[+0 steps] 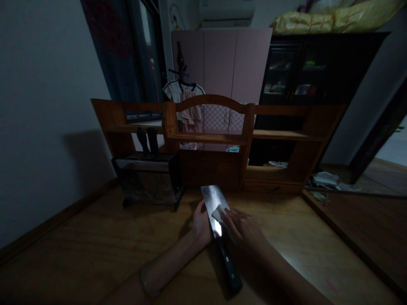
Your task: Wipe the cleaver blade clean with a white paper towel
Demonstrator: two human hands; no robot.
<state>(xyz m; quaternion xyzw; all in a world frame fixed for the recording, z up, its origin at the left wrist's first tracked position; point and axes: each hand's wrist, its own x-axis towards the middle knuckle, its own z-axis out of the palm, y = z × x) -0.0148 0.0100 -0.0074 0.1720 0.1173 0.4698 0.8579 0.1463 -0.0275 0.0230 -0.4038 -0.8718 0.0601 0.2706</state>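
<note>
The right hand (243, 226) covers the middle of the cleaver (213, 201) and part of the white cloth (218, 212). On the left hand (201, 223), the fingertips are lost behind the blade at its 9 o'clock side, so its grip cannot be told. Both forearms (171, 262) are cut off at 6 o'clock. At 10 o'clock the knife block (148, 178) hides two blades, with only the handles showing. The cabinet (318, 76) at 1 o'clock is too dark to read.

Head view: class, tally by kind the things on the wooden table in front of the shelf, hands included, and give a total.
cleaver: 1
white wipe: 1
knife rack: 1
knife handles standing in it: 2
hands: 2, left hand and right hand
Total: 7
</note>
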